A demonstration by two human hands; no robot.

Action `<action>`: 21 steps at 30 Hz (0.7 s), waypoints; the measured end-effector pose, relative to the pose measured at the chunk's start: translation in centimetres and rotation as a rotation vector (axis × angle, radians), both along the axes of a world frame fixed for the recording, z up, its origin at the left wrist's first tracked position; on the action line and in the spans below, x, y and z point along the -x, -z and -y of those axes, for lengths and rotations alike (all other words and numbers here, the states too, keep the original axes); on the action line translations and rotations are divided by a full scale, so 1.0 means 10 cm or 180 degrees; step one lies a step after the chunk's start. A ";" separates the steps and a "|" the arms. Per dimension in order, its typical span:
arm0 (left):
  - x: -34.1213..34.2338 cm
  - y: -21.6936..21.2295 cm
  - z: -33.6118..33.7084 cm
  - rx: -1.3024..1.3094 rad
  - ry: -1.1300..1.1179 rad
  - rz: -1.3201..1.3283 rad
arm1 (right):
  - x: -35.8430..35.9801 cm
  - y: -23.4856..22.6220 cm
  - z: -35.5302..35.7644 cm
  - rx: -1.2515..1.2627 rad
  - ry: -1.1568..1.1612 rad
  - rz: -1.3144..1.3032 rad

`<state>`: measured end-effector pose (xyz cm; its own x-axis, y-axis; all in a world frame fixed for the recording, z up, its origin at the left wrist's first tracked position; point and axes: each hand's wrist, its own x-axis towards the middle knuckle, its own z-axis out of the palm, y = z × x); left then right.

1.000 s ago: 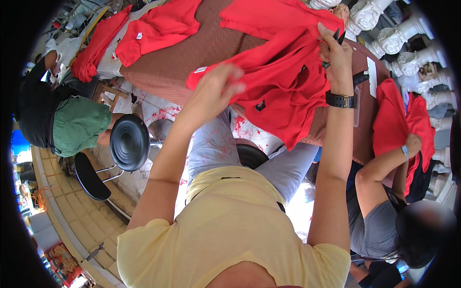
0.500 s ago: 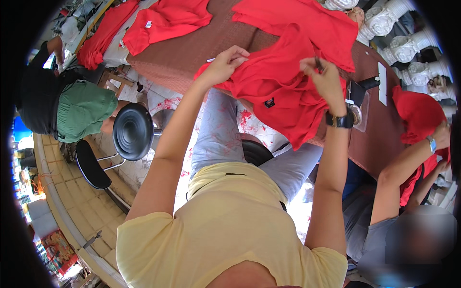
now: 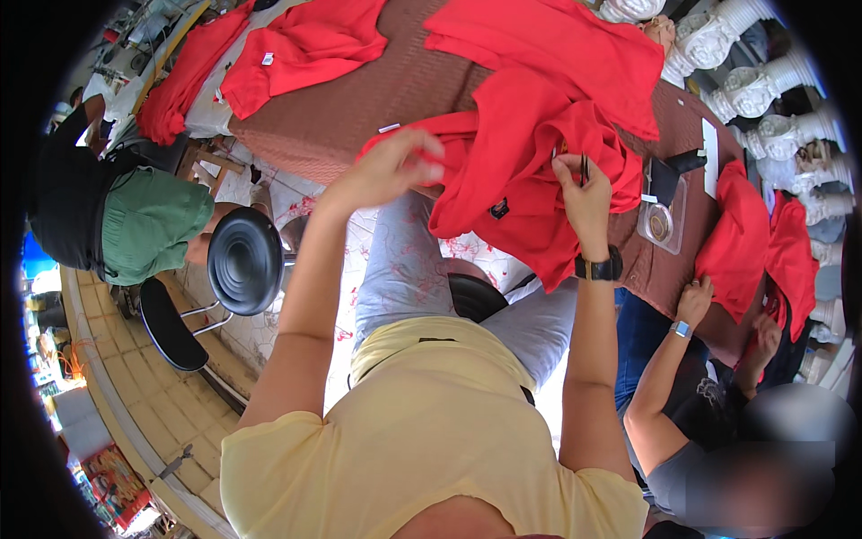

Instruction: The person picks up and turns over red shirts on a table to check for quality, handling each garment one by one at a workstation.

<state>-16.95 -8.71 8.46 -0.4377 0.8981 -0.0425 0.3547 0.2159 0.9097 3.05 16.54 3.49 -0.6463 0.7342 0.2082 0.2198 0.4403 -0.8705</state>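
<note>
Plastic box (image 3: 679,205) holds round item (image 3: 660,225); left hand (image 3: 381,172) loose, right hand (image 3: 588,202) pinching dark tool (image 3: 584,169).

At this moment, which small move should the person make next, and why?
Probably the left hand should take hold of the nearest red garment and steady it: this hand shows no clear grip, the garment lies in loose folds, and the right hand holds a small dark tool close to it.
</note>
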 end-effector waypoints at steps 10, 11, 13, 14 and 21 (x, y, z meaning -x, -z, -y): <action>-0.07 0.82 -1.28 -0.1410 -0.0508 0.1017 | 0.41 -0.19 0.18 -0.0105 0.0202 -0.0555; -0.24 0.73 -1.18 -0.1617 -0.0057 0.1154 | 0.36 -0.15 0.14 -0.0056 0.0252 -0.0745; -0.55 0.53 -0.96 -0.0892 0.0593 0.0836 | 0.24 -0.10 0.02 -0.0060 0.0468 -0.0555; -0.60 0.42 -0.87 -0.0361 0.0751 0.0604 | 0.20 -0.06 -0.01 -0.0103 0.0505 -0.0494; -0.18 1.05 -1.51 -0.1257 -0.1923 0.1091 | 0.34 -0.02 0.11 -0.0162 0.0378 -0.0301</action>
<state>-15.12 6.43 -2.08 -0.8736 0.4865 0.0089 -0.0342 -0.0795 0.9962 -0.37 15.43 3.71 -0.5313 0.7912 0.3030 0.1909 0.4602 -0.8670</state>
